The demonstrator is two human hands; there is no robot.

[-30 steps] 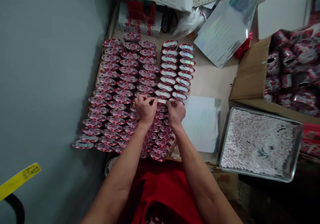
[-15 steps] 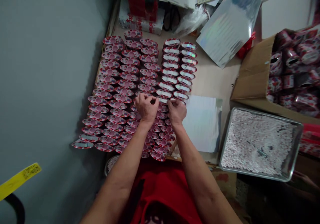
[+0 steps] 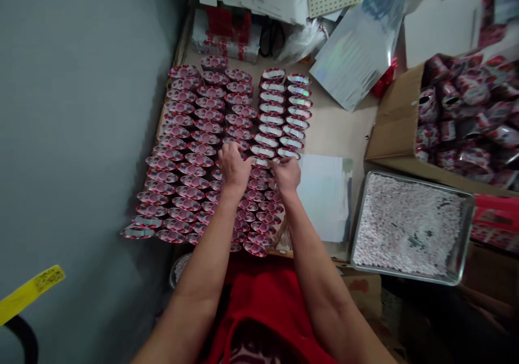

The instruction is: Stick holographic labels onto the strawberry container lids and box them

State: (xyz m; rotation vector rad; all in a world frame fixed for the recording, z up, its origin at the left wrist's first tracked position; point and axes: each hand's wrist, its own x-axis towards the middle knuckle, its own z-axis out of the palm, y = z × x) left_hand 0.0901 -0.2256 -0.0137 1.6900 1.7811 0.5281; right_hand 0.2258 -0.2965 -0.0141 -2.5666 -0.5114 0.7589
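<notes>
Rows of small upright pieces with red-and-pink patterned oval tops [image 3: 203, 137] stand on the table. Two rows on the right carry pale, shiny strips [image 3: 271, 110] across their tops. My left hand [image 3: 234, 168] is closed, its thumb and fingertips at the left end of one white-topped oval piece [image 3: 261, 163] in the nearer part of these rows. At the right end of that same piece my right hand [image 3: 286, 176] pinches with thumb and forefinger. Fingers cover its ends, and I cannot tell whether the strip is loose or fixed.
Right of the rows lies a pale sheet [image 3: 322, 196]. A metal tray [image 3: 466, 234] of small whitish pellets sits farther right, below a cardboard box [image 3: 391, 115] filled with patterned pieces. Plastic bags and papers lie at the back. A grey wall [image 3: 81, 137] bounds the left side.
The view has shifted slightly, moving the box and tray leftward in the picture. Both hands stay at the same white-topped piece, with the left fingers drawn a little closer onto it.
</notes>
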